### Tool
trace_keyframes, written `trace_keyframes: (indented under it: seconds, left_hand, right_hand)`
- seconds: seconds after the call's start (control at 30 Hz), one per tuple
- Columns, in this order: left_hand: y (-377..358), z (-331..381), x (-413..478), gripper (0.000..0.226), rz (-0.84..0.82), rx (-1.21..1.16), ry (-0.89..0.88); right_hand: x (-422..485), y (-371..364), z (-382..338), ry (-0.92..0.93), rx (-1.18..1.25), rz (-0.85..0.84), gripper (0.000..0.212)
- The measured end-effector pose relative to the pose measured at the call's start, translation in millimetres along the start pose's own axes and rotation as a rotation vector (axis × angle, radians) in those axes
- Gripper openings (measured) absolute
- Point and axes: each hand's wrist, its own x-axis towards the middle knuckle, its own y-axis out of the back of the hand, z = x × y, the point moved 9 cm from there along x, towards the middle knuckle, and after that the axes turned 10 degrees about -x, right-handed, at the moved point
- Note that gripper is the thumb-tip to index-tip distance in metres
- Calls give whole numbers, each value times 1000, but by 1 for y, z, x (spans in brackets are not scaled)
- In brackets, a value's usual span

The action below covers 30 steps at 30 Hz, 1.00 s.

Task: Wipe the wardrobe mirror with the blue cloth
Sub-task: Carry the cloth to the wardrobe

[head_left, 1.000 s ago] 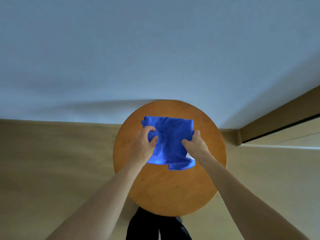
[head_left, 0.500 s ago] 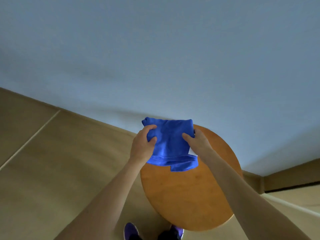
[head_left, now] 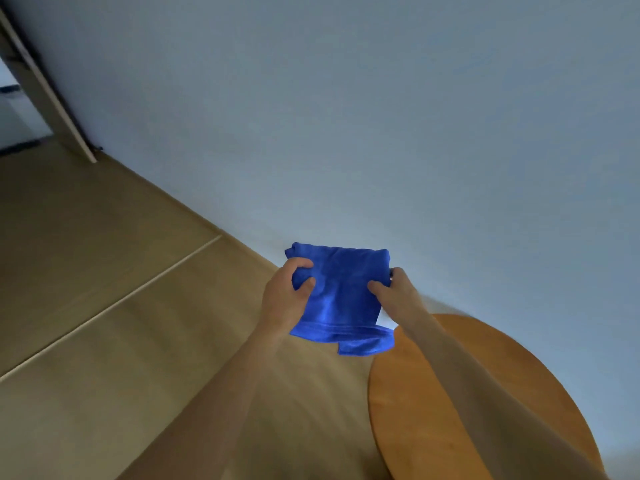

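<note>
The blue cloth (head_left: 341, 299), folded, hangs in the air between my two hands, clear of the round table. My left hand (head_left: 285, 296) grips its left edge with thumb and fingers curled into the fabric. My right hand (head_left: 393, 289) pinches its right edge, thumb on the near face. The cloth's lower hem droops below my hands. No wardrobe mirror shows in this view.
A round wooden table (head_left: 433, 410) stands at the lower right against a pale wall (head_left: 346, 116). Wooden floor (head_left: 104, 306) spreads to the left. A door frame (head_left: 45, 88) and a doorway stand at the far upper left.
Both hands lifted the cloth off the round table and carried it left. My view swung left, so the table slid to the lower right and a doorway came into sight.
</note>
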Motion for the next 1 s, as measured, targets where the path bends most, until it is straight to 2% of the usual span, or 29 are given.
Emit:
trace_keyframes:
  seconds: [0.23, 0.33, 0.47, 0.73, 0.83, 0.87, 0.93, 1.0]
  left_hand:
    - [137, -1, -12, 28, 184, 110, -51]
    - [193, -11, -17, 31, 278, 148, -39]
    - [254, -22, -32, 33, 387, 58, 25]
    - [335, -48, -45, 29, 585, 54, 96]
    - [359, -57, -40, 20, 657, 65, 107]
    - [367, -62, -34, 19, 682, 69, 114]
    - [379, -66, -24, 19, 710, 74, 126]
    - [391, -74, -8, 22, 736, 74, 140]
  right_hand:
    - [-16, -86, -114, 181, 0, -81, 27]
    - [-21, -122, -163, 274, -35, -131, 19]
    - [-26, -172, -213, 376, -89, -206, 18]
    - [-26, -250, -285, 519, -116, -355, 17]
    - [-20, -272, -310, 595, -144, -379, 3]
    - [-14, -281, -320, 617, -166, -380, 5]
    - [0, -292, -330, 627, -189, -368, 26]
    - [26, -312, -343, 662, -187, -392, 34]
